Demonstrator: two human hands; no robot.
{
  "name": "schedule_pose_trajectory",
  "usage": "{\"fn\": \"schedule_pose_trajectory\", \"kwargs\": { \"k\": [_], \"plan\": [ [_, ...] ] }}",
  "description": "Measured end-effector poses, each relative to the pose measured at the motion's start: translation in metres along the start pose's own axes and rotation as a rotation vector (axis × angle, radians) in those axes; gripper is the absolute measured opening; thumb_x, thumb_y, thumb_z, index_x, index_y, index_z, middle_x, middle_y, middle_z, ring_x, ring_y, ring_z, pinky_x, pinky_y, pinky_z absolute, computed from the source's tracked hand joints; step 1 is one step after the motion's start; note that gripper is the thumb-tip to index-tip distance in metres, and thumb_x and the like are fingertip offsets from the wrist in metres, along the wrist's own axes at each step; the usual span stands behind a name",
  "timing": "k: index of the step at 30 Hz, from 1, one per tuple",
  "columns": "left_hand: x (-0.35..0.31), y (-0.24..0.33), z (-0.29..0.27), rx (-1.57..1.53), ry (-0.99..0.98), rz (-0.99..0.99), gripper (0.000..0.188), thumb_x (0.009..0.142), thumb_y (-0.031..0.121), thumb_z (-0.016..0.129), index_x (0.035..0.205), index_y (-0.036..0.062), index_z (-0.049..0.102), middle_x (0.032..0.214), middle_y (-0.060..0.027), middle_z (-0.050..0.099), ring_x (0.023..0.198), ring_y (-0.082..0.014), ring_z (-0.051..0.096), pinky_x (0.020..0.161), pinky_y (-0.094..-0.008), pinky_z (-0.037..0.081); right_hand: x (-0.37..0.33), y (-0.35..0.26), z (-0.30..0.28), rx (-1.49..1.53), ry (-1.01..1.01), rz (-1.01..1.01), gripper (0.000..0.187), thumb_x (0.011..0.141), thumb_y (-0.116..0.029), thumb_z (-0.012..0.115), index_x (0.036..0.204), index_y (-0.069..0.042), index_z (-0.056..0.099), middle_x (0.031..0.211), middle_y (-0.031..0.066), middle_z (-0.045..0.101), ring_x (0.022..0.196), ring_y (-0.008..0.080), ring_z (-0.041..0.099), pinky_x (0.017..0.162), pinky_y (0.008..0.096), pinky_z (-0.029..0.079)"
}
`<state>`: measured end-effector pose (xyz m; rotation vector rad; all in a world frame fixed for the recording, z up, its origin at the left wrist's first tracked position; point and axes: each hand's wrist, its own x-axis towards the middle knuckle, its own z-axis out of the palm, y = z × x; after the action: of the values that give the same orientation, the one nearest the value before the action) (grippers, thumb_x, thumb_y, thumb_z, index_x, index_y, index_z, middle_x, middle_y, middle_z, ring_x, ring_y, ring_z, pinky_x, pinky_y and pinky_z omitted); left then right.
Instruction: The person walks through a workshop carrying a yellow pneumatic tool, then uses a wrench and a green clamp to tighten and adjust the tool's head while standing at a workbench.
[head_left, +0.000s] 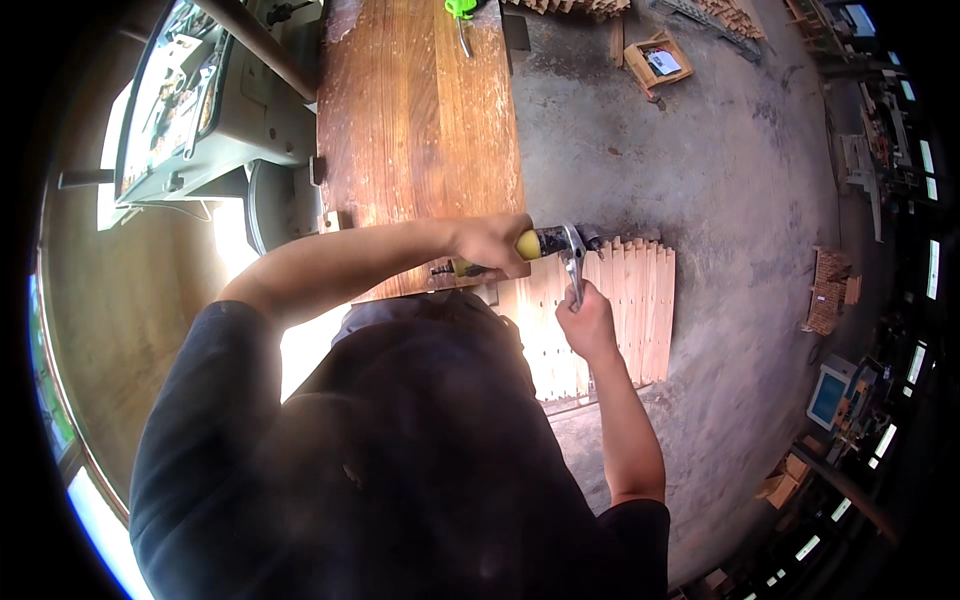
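Note:
My left hand (492, 246) is wrapped round a long yellow and black tool (551, 240), which looks like a handheld power tool. It lies crosswise before my body, and a dark narrow tip shows beyond the hand on the left. In my right hand (588, 322) is a silver wrench (573, 262), gripped by its handle. The wrench head meets the tool's dark right end; whether its jaws are seated there I cannot tell. Both hands are at the near right corner of a worn wooden bench (420, 130).
Stacked light wooden pieces (635, 310) stand right of the bench, below my hands. A bright green object (460, 9) lies at the bench's far end. A grey machine (250, 115) is on the left. A wooden box (660, 60) sits on the concrete floor (700, 170).

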<state>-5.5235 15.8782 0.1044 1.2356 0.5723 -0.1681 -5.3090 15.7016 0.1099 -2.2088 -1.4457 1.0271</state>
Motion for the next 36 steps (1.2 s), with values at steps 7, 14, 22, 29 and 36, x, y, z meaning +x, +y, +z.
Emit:
{"fn": "schedule_pose_trajectory", "kwargs": {
  "k": [7,14,22,29,36],
  "plan": [
    [0.005,-0.016,0.000,0.241,0.203,0.050,0.040,0.079,0.022,0.087,0.108,0.0000,0.068,0.088,-0.0065,0.067,0.084,-0.0207,0.065,0.079,-0.0352,0.054,-0.005,-0.004,0.021,0.138,-0.108,0.127,0.013,0.088,-0.009,0.067,0.095,0.001,0.062,0.077,0.0146,0.066,0.069,0.0267,0.065,0.070,0.0395,0.053],
    [0.012,-0.007,0.014,0.799,0.495,0.020,0.037,0.079,0.027,0.083,0.106,0.0071,0.068,0.091,-0.0146,0.071,0.089,-0.0351,0.071,0.078,-0.0480,0.056,0.003,-0.001,0.030,0.169,-0.111,0.154,0.016,0.088,-0.010,0.066,0.096,0.003,0.062,0.087,0.0241,0.070,0.085,0.0408,0.071,0.079,0.0451,0.056],
    [0.010,-0.019,0.043,1.194,0.710,0.100,0.045,0.090,0.038,0.077,0.123,0.0103,0.062,0.098,-0.0126,0.070,0.100,-0.0357,0.070,0.079,-0.0489,0.059,0.013,0.021,0.040,0.236,-0.267,0.110,0.026,0.088,-0.017,0.068,0.103,0.004,0.064,0.088,0.0177,0.071,0.084,0.0303,0.072,0.080,0.0412,0.056],
    [-0.001,-0.021,0.039,1.448,0.566,-0.314,0.068,0.094,0.061,0.066,0.125,0.0020,0.056,0.091,-0.0142,0.070,0.084,-0.0323,0.075,0.069,-0.0402,0.059,0.031,0.014,0.032,0.227,-0.346,0.113,0.033,0.092,-0.022,0.062,0.114,0.004,0.064,0.101,0.0211,0.072,0.094,0.0332,0.072,0.085,0.0438,0.056],
    [0.004,-0.013,0.028,1.142,0.560,-0.229,0.059,0.086,0.062,0.076,0.100,0.0045,0.066,0.082,-0.0148,0.073,0.081,-0.0337,0.074,0.069,-0.0440,0.058,0.036,0.004,0.034,0.120,-0.302,0.118,0.026,0.088,-0.019,0.066,0.097,0.005,0.061,0.092,0.0269,0.070,0.089,0.0411,0.071,0.082,0.0471,0.056]
  ]
}}
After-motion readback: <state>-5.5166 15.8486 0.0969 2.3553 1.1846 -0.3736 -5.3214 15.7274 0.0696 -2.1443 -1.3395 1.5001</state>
